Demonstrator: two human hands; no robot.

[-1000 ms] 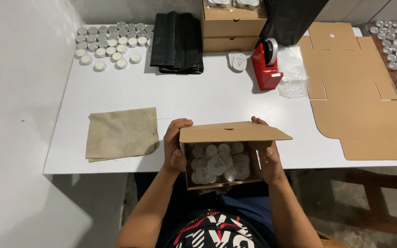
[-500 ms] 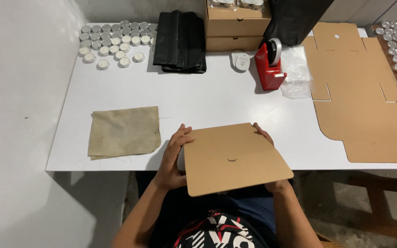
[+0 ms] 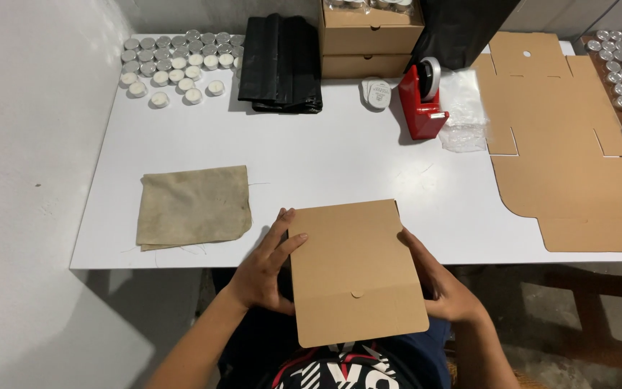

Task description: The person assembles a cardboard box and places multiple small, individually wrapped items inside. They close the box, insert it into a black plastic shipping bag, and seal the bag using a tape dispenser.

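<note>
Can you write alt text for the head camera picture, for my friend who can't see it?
Two hands, left and right, hold a closed brown box at the near edge of a white table. On the table lie a cloth, candles, a red tape dispenser and flat cardboard.

Even, fairly bright light falls from overhead on the white rectangular tabletop (image 3: 340, 166), which shows a soft sheen but no harsh glare, while the floor beneath it at 6 o'clock lies in dim shadow. Shadows are short and soft: a faint one hugs the red plastic tape dispenser (image 3: 423, 101) at 1 o'clock, and a darker one sits under the closed brown cardboard box (image 3: 354, 270). Focus is sharp throughout, with slight wide-angle bowing of the tabletop's edges at 3 and 9 o'clock.
</note>
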